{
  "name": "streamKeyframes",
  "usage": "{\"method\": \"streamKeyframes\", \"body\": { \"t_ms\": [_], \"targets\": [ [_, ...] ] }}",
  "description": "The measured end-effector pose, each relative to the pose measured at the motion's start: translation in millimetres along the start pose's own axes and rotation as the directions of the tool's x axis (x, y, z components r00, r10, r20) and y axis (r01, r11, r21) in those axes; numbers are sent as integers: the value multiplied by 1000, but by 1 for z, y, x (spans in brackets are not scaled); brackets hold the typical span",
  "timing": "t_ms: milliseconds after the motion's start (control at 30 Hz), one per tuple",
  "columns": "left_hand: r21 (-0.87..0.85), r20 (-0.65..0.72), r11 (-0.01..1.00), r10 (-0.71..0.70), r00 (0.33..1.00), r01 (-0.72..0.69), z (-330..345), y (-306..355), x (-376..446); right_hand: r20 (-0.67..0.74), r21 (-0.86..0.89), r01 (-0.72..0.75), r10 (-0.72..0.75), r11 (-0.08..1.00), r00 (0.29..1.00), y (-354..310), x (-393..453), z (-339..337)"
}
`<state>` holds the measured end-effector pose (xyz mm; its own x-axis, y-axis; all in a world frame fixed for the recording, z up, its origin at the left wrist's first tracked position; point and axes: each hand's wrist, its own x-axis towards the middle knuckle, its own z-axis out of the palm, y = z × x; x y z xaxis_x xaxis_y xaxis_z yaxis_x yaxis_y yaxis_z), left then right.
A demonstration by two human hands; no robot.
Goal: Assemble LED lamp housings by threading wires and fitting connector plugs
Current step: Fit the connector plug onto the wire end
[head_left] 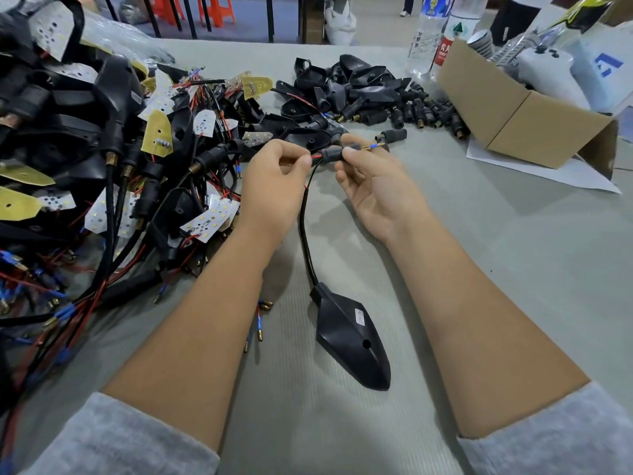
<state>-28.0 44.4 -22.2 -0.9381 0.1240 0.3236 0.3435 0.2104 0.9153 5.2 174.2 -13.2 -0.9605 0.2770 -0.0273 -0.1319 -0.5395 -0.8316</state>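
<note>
Grey fleecy sleeves (113, 437), pushed-up cuffs

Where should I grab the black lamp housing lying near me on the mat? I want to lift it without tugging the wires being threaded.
Probably grip the black lamp housing across its wide middle, from above: it lies flat, tapering to a point toward you, its cable leaving the far, narrow end toward the connector plug.

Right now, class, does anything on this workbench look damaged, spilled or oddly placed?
Nothing looks damaged or spilled. The left hand pinches the wires, the right hand holds the connector plug, and the lamp housing lies flat. The parts pile is tangled, nothing more.
</note>
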Motion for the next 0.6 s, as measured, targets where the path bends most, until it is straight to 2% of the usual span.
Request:
{"method": "streamKeyframes", "body": {
  "t_ms": [167, 300, 433, 600],
  "targets": [
    [51, 21, 998, 42, 999, -43, 0, -2, 0, 26, -116, 48, -45, 992, 999, 5, 0, 2],
    [21, 9, 999, 31, 999, -31, 1, 0, -1, -20, -42, 36, -37, 998, 999, 4, 1, 2],
    [-15, 0, 998, -53, 999, 53, 0, -1, 1, -82, 48, 34, -30, 998, 996, 2, 3, 1],
    [11, 39, 1000, -7, 999, 7, 0, -2, 1, -18, -112, 55, -57, 992, 998, 5, 1, 2]
  ]
}}
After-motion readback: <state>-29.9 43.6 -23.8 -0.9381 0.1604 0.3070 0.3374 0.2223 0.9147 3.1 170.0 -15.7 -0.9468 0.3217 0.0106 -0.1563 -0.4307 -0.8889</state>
